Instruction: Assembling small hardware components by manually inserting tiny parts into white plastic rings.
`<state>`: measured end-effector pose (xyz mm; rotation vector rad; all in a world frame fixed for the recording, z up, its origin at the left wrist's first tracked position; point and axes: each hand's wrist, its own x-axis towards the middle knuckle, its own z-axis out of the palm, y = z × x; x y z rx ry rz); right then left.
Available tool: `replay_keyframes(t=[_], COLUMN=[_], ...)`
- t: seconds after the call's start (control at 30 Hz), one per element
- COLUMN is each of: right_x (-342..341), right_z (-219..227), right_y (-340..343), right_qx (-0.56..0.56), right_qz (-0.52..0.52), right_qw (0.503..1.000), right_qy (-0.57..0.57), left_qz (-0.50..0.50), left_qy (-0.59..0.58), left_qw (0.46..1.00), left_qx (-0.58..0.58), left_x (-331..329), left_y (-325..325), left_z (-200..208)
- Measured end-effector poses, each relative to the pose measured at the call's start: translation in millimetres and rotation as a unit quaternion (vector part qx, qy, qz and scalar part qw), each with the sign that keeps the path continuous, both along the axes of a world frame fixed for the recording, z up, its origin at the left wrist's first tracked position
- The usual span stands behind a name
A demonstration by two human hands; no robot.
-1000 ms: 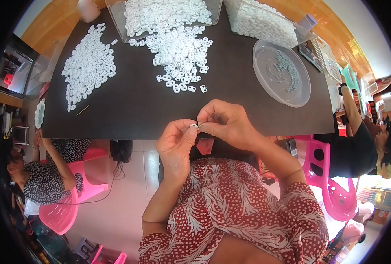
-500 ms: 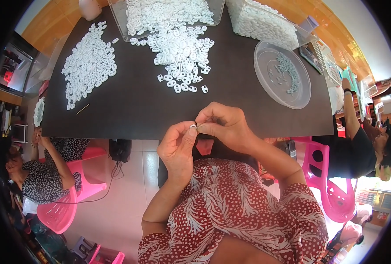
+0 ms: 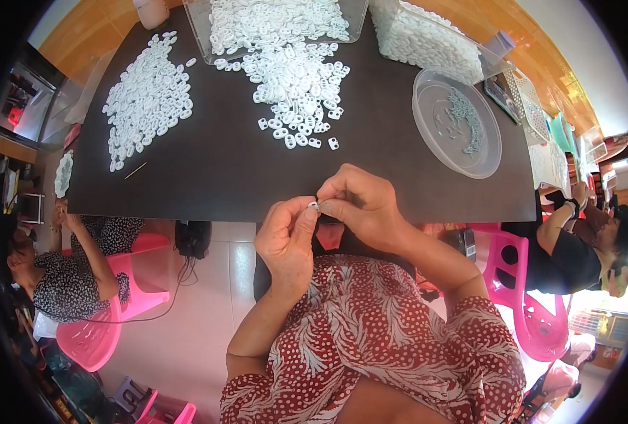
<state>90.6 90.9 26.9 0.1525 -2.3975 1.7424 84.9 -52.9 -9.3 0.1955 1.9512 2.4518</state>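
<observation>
Just above the table's near edge, my left hand [image 3: 287, 237] pinches a small white plastic piece with holes [image 3: 313, 205] between thumb and fingers. My right hand [image 3: 363, 203] meets it there, thumb and forefinger pressed together at the piece; anything tiny between them is too small to make out. Ahead lies a spilled heap of similar white two-holed pieces [image 3: 296, 92], running out of a clear bin [image 3: 204, 42]. A second pile of white pieces [image 3: 148, 102] spreads on the left. On the right, a round clear plastic lid [image 3: 434, 145] carries small grey-green bits [image 3: 469, 124].
A thin brass-coloured stick [image 3: 136, 170] lies left on the dark table [image 3: 222, 162]. Another clear bin of white pieces [image 3: 427, 42] stands back right, near a phone [image 3: 503, 99]. People sit at both sides, on the left pink chair [image 3: 91, 336] and the right pink chair [image 3: 540, 325].
My hands stay together at the piece, with a slight shift of the fingers; more of the white piece shows. The person at right has drawn their outstretched arm back.
</observation>
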Motion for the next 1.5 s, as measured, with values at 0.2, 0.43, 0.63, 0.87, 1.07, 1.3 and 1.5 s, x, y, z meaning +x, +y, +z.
replay_keyframes(t=[0.2, 0.43, 0.63, 0.87, 1.07, 1.3, 1.5], right_x=[-1.0, -4.0, -4.0, -9.9, -12.2, -36.5, -82.2], right_z=[-10.1, -5.4, -8.3, -13.7, -17.5, -7.5, -19.8], right_y=[-5.7, -10.1, -5.5, -15.1, -20.9, -9.3, -6.7], right_qx=[0.063, 0.06, 0.051, 0.083, 0.071, 0.15, 0.362], right_qz=[0.002, -0.012, 0.025, 0.005, 0.005, -0.043, -0.08], right_qw=[0.99, 0.99, 0.998, 0.989, 0.986, 0.973, 0.893], right_qy=[0.124, 0.128, 0.037, 0.125, 0.148, 0.172, 0.255], left_qz=[0.029, 0.022, 0.026, 0.033, 0.046, 0.062, 0.068], left_qy=[0.098, -0.003, -0.027, 0.006, 0.009, -0.022, -0.021], left_qw=[0.986, 1.0, 0.999, 0.999, 0.999, 0.996, 0.995], left_qx=[-0.132, 0.003, 0.04, 0.026, 0.029, 0.058, 0.076], left_x=[3.4, -2.6, -3.4, -2.0, -2.5, -14.8, -20.3], left_y=[-0.1, -0.6, -1.0, -0.5, -3.9, -13.9, -18.2], left_z=[-2.0, 1.4, 3.7, -3.7, -3.6, 4.3, -0.5])
